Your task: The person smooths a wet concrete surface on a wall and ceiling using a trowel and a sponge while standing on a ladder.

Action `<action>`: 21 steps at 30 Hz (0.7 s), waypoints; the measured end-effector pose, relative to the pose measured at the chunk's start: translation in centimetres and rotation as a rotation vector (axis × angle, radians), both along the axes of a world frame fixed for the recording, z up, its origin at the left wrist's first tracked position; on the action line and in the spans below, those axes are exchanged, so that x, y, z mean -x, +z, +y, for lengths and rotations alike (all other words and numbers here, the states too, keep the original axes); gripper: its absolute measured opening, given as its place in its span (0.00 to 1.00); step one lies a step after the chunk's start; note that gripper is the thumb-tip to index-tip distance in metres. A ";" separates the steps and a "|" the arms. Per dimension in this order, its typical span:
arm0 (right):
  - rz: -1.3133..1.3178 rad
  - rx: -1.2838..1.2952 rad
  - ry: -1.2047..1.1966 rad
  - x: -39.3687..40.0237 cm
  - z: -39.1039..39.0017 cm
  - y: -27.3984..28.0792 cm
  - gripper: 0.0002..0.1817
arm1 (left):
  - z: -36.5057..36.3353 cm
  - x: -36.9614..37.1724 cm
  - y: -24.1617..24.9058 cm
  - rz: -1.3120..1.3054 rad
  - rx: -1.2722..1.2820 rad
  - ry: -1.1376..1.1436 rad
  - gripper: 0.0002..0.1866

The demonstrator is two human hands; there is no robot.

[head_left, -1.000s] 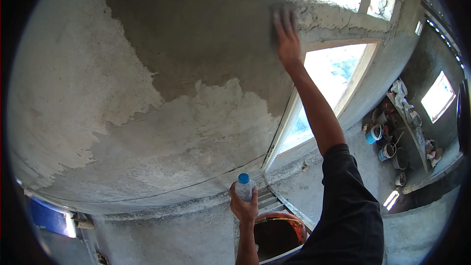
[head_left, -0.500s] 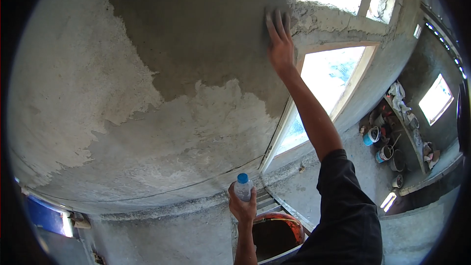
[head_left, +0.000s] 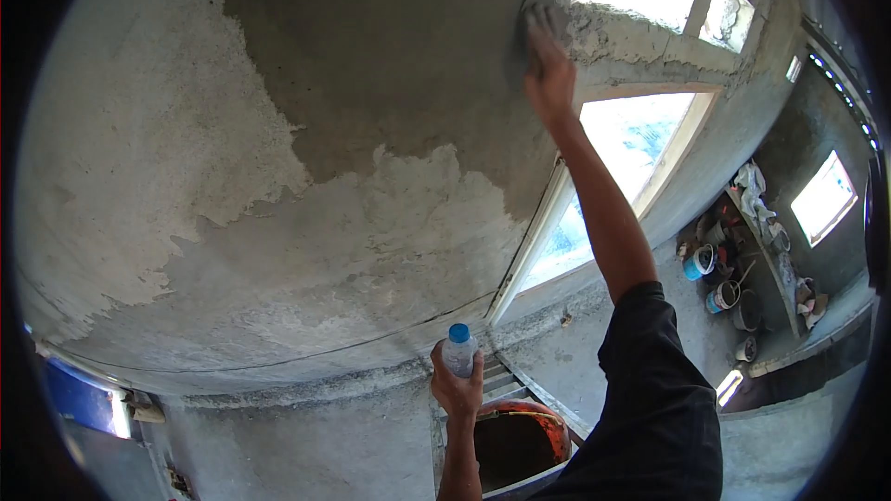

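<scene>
My right hand (head_left: 546,44) is raised to the upper wall, on the edge of a dark, damp-looking plaster patch (head_left: 390,46). Something dark shows along its fingertips, and I cannot make out whether it is an object or shadow. Low in the view, my left hand (head_left: 455,388) is wrapped round a clear plastic bottle (head_left: 459,353) with a blue cap, held upright. Just below and right of that hand is an orange-rimmed bucket (head_left: 555,429) with dark contents.
A framed window opening (head_left: 710,111) lies right of my right arm, with smaller openings above. Ladder-like slats (head_left: 501,385) stand behind the bucket. Several buckets, one of them blue (head_left: 698,263), sit by a shelf (head_left: 768,255) at the far right.
My right hand has moved slightly up and right along the wall, and its fingers look closer together. My left hand still holds the bottle. The view has shifted slightly.
</scene>
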State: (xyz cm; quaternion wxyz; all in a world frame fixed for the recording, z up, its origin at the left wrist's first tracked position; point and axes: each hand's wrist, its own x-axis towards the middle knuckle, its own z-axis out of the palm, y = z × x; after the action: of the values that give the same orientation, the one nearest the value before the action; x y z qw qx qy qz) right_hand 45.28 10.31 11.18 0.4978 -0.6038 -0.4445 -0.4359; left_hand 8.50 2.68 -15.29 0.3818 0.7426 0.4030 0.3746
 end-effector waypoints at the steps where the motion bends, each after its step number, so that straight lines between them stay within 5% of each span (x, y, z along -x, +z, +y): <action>1: -0.040 0.083 0.013 -0.4 -0.1 -2.2 0.40 | -0.1 0.0 0.3 0.014 0.002 0.002 0.31; 6: 0.098 0.402 0.145 3.5 -3.0 -13.4 0.36 | 0.1 -0.1 0.2 0.034 -0.023 0.021 0.32; 9: 0.253 0.112 0.196 4.2 -3.5 -10.1 0.31 | 0.0 0.2 -0.1 0.043 -0.007 0.006 0.32; 13: 0.129 -0.219 0.005 2.0 -2.3 -0.4 0.30 | -0.1 0.0 0.1 0.040 0.032 0.000 0.32; 16: -0.036 -0.070 -0.054 -0.3 -1.3 -0.4 0.32 | 0.0 0.0 0.2 0.032 0.043 0.002 0.32; 19: -0.092 0.128 -0.069 0.3 -0.7 -7.2 0.42 | 0.2 0.4 -0.1 0.033 0.036 0.011 0.32; 21: 0.043 0.252 -0.008 2.4 -1.8 -13.4 0.37 | 0.2 0.5 -0.3 0.022 0.026 0.021 0.32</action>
State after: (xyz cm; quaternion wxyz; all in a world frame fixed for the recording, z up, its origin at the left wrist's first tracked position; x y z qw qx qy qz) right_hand 42.86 8.49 -2.23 0.4255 -0.6725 -0.4828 -0.3655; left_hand 8.04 2.90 -15.56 0.3830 0.7373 0.4200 0.3650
